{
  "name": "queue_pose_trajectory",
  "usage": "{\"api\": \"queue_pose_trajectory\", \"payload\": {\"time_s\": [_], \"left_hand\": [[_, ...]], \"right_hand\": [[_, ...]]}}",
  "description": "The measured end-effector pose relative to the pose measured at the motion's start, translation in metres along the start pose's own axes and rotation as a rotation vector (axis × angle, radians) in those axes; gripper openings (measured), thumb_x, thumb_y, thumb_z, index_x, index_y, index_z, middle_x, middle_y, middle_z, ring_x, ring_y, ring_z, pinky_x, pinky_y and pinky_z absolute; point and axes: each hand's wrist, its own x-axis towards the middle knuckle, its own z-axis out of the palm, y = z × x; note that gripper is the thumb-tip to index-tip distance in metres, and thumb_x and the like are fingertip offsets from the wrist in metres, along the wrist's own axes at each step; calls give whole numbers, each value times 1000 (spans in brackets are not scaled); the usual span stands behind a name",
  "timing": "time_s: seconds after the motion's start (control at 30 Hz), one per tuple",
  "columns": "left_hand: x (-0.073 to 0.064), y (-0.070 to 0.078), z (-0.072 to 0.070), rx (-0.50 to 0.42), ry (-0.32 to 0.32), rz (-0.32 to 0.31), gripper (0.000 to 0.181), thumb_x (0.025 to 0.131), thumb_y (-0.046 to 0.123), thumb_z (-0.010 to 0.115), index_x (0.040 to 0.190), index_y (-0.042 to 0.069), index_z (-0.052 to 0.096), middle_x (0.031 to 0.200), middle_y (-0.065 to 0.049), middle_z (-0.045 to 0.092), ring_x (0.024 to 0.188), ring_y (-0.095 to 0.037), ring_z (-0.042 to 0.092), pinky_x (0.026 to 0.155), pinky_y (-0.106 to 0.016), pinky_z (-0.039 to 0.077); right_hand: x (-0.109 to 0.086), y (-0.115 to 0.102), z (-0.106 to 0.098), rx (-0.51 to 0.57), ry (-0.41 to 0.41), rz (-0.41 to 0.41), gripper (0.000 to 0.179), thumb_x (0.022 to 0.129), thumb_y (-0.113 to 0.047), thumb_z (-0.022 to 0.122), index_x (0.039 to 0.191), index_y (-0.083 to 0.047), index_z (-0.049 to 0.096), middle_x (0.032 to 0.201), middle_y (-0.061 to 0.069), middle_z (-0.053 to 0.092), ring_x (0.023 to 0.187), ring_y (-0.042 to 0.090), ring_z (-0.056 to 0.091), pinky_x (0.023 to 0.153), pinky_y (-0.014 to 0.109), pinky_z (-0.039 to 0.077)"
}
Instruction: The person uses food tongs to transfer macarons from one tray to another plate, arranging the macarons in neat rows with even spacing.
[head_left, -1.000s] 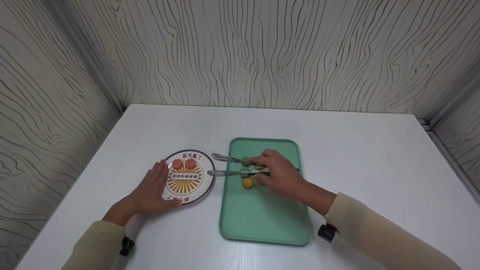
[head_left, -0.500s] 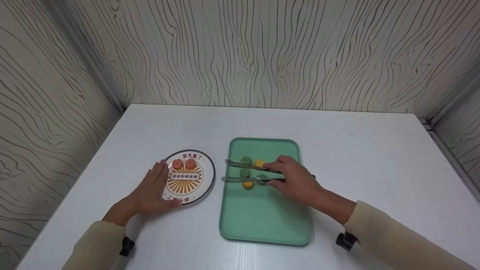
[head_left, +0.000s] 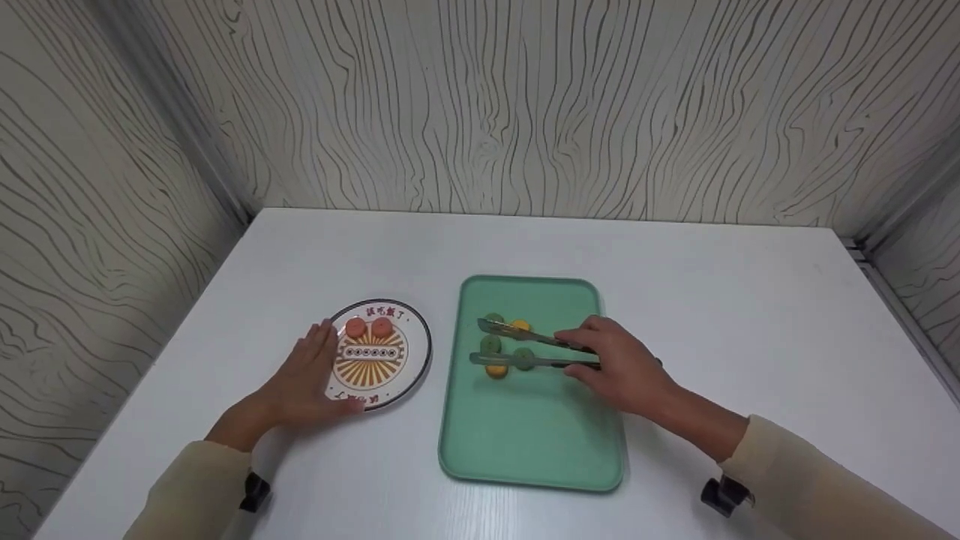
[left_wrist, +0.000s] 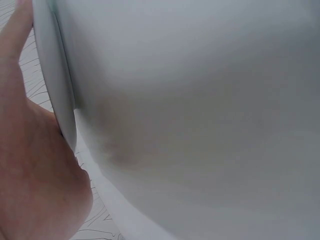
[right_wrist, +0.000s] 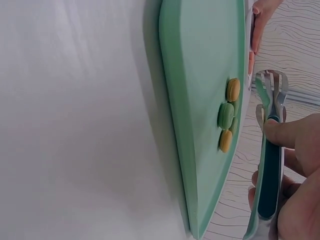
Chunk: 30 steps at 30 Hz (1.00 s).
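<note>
My right hand (head_left: 628,367) grips metal tongs (right_wrist: 271,165) with dark handle inlays, thumb on one arm and fingers on the other. The tongs' arms are spread, with nothing clamped between them. In the head view they overlap several green and yellow macarons (head_left: 523,358) on the green tray (head_left: 532,442). From the right wrist, the tong tips show raised above the tray. My left hand (head_left: 304,379) rests against the left rim of a round patterned plate (head_left: 409,367), fingers extended and thumb at the near rim. Two pink macarons (head_left: 382,328) sit on the plate's far part.
The white table (head_left: 712,300) surrounds the plate and tray. The plate lies left of the tray with a narrow gap between them. A wood-grain patterned wall (head_left: 480,112) rises behind the table, with more panels at both sides.
My right hand and the tongs have moved rightward, back from beside the plate to over the tray, uncovering the macarons there. The left hand and the plate have stayed in place.
</note>
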Motion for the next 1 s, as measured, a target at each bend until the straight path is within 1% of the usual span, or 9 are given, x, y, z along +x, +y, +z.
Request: {"api": "queue_pose_trajectory", "payload": {"time_s": [0.1, 0.27, 0.47, 0.7, 1.0], "left_hand": [[0, 0, 1, 5, 4, 0, 129, 80, 72, 67, 157, -12, 8, 167, -29, 1, 154, -45, -3, 123, -59, 6], [0, -1, 2, 10, 1, 5, 129, 81, 72, 67, 157, -13, 8, 167, -29, 1, 154, -45, -3, 123, -60, 6], [1, -1, 3, 5, 14, 11, 129, 80, 71, 69, 157, -14, 8, 166, -30, 3, 154, -47, -1, 123, -60, 8], [2, -2, 3, 10, 23, 17, 129, 80, 71, 69, 157, -14, 9, 166, -30, 4, 154, -47, -1, 123, -60, 9], [2, -2, 3, 7, 27, 18, 129, 80, 71, 69, 156, -14, 10, 166, -31, 5, 154, -47, 0, 123, -60, 9]], "right_hand": [[-4, 4, -2, -4, 10, 3, 41, 88, -12, 81, 128, -10, 71, 103, 2, 61, 91, 19, 57, 75, 33, 51], [-11, 11, -3, 2, 6, 32, 42, 87, -12, 82, 127, -10, 71, 102, 2, 62, 90, 13, 55, 74, 30, 51], [-21, 21, -4, 34, 18, 39, 41, 86, -8, 81, 126, -9, 72, 101, 2, 62, 92, 17, 58, 72, 27, 51], [-29, 28, -5, 27, 32, 69, 40, 85, -6, 81, 124, -8, 73, 98, 0, 61, 96, 17, 61, 75, 27, 53], [-31, 32, -3, 15, 19, 88, 39, 86, -6, 80, 124, -9, 73, 99, 0, 60, 94, 15, 61, 74, 28, 52]]}}
